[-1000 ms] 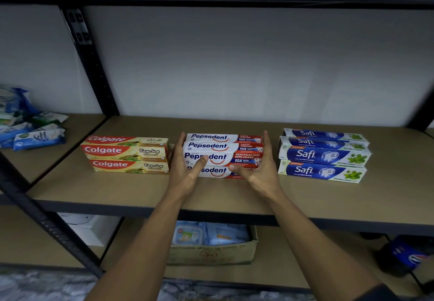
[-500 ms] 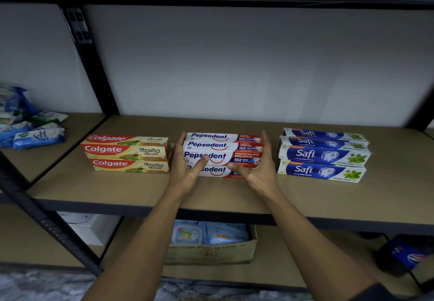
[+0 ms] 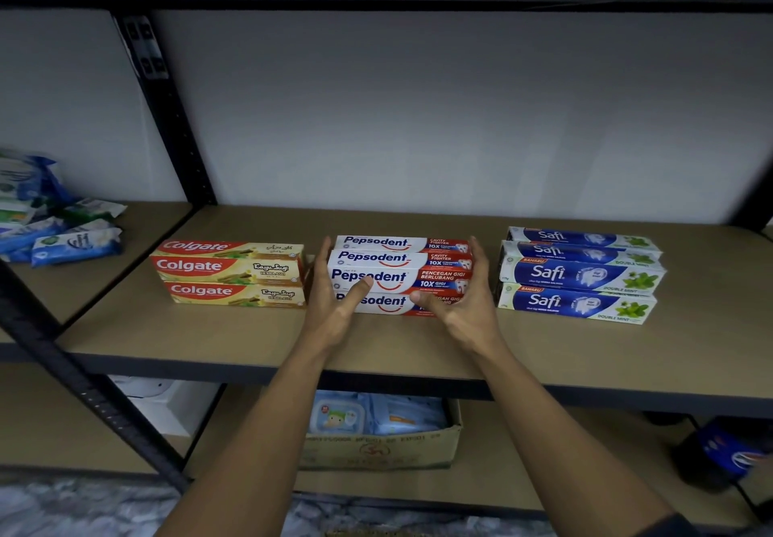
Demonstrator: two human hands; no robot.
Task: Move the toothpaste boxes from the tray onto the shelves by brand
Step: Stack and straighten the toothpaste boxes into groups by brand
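Note:
Three brand groups of toothpaste boxes lie on the wooden shelf (image 3: 418,352). Colgate boxes (image 3: 230,268) are on the left, a Pepsodent stack (image 3: 389,260) is in the middle, and Safi boxes (image 3: 581,277) are on the right. My left hand (image 3: 334,306) lies flat against the left end of the Pepsodent stack, with its thumb over the front box. My right hand (image 3: 464,306) mirrors it at the right end. The fingers of both hands are spread and straight, and neither hand lifts a box. No tray is in view.
Blue and white wipe packs (image 3: 62,239) lie on the neighbouring shelf to the left, behind a black upright post (image 3: 167,118). On the shelf below stands a cardboard box (image 3: 376,448) of packets. A dark blue bottle (image 3: 728,453) sits at the lower right.
Both hands have stayed at the ends of the Pepsodent stack, with only a slight shift of the thumbs. The boxes have not visibly moved.

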